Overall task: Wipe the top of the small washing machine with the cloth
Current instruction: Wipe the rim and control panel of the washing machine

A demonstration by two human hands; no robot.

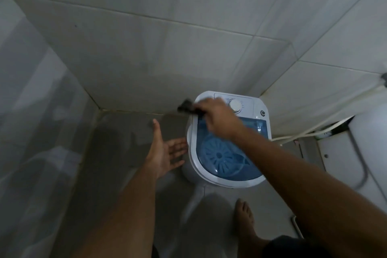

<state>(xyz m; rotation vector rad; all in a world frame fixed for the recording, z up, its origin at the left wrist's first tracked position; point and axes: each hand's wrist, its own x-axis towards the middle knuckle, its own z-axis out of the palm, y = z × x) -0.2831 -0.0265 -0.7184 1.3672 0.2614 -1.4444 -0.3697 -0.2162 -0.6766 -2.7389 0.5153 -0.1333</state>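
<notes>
A small white washing machine (193, 138) with a clear blue lid (228, 153) and a round white dial (235, 105) stands on the floor in a tiled corner. My right hand (217, 116) rests over the machine's far left top edge, shut on a dark cloth (186, 107) that sticks out past the rim, blurred. To the left of the machine, beside its wall, my left hand (162, 148) is held flat with fingers spread, holding nothing and not touching the lid.
Tiled walls close in behind and to the left. White hoses (326, 120) run along the right wall to a white toilet (368, 153). My bare foot (244, 213) stands on the floor just in front of the machine.
</notes>
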